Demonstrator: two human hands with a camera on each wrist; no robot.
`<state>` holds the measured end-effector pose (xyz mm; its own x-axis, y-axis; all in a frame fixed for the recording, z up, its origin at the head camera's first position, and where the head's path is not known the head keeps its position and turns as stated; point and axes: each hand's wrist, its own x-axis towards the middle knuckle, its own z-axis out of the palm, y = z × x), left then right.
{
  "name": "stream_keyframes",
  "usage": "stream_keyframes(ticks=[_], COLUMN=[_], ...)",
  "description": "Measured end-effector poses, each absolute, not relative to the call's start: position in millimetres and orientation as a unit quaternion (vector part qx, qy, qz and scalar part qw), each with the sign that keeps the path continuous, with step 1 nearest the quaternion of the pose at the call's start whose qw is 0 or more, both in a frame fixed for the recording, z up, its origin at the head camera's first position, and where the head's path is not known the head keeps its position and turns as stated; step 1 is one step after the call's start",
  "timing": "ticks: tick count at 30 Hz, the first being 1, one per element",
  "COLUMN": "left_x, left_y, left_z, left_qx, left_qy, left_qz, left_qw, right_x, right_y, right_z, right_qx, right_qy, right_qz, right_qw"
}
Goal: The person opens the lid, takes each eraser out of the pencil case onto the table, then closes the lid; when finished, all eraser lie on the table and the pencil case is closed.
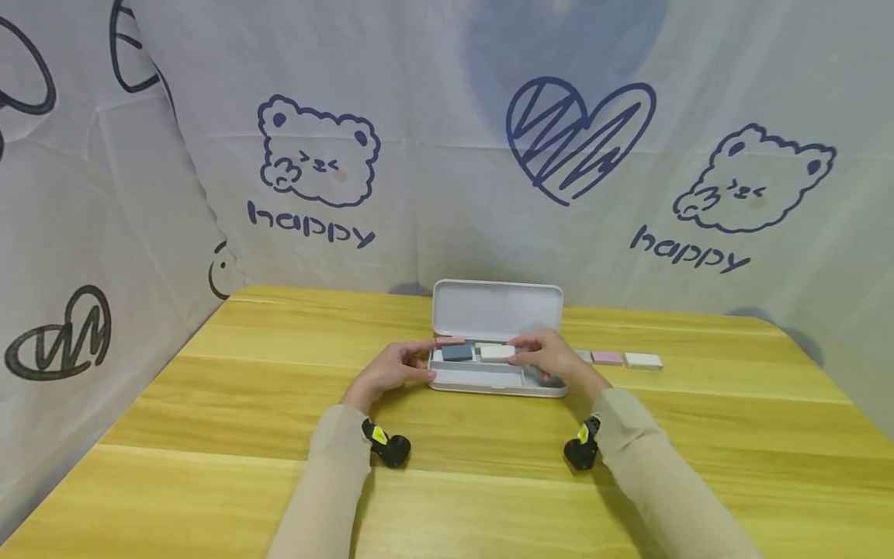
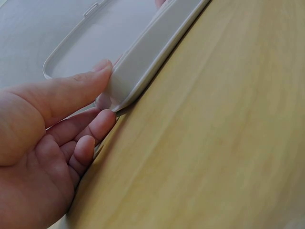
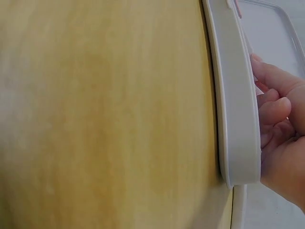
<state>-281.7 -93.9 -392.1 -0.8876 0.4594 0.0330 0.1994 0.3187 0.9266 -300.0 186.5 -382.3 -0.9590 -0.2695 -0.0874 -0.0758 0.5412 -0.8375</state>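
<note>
Left hand pinches the left end of the white plastic pencil case, thumb on its rim; right hand curls over the right end, beside the white eraser inside. Case sits mid yellow wooden worktop; steadying both ends evenly seems wise.

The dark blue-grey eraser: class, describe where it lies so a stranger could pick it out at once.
On the yellow wooden table stands an open white pencil case, its lid upright, with the left hand and the right hand at its ends. Inside, the dark blue-grey eraser lies near the left end. Its neighbour, the white eraser, is pale; it alone is dark.
</note>
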Motion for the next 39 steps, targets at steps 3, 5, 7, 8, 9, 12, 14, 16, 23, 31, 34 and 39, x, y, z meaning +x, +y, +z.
stream_keyframes(ticks=[3,5,7,8,9,12,14,16,23,31,34,39], left_x=[-287,-287,-286,-286,-286,-285,-285,-285,-285,-285,-285,-286], left_y=[-94,-94,-94,-94,-94,-94,-94,-94,-94,-95,-95,-94], left_z=[-400,-401,-400,-400,-400,-399,-399,-399,-399,-399,-399,-400], left_qx=[0.203,0.201,0.201,0.200,0.200,0.200,0.200,0.202,0.211,0.215,0.219,0.224], left_qy=[0.805,0.807,0.808,0.808,0.809,0.810,0.811,0.811,0.808,0.806,0.804,0.799], left_qz=[0.545,0.543,0.543,0.543,0.542,0.541,0.539,0.539,0.540,0.542,0.543,0.547], left_qw=[0.115,0.112,0.111,0.110,0.109,0.107,0.106,0.103,0.102,0.105,0.106,0.107], right_x=[-299,-299,-299,-299,-299,-298,-298,-298,-299,-293,-290,-285], right_y=[188,189,190,190,191,192,194,197,211,227,235,250], right_z=[-383,-383,-383,-383,-383,-383,-383,-382,-376,-367,-364,-361], right_qx=[-0.104,-0.105,-0.108,-0.108,-0.110,-0.105,-0.102,-0.100,-0.113,-0.114,-0.117,-0.117], right_qy=[0.867,0.861,0.854,0.851,0.848,0.842,0.843,0.844,0.838,0.833,0.833,0.835], right_qz=[-0.476,-0.487,-0.498,-0.504,-0.509,-0.519,-0.519,-0.518,-0.526,-0.534,-0.535,-0.532], right_qw=[0.102,0.101,0.099,0.099,0.099,0.098,0.096,0.094,0.091,0.086,0.080,0.073])
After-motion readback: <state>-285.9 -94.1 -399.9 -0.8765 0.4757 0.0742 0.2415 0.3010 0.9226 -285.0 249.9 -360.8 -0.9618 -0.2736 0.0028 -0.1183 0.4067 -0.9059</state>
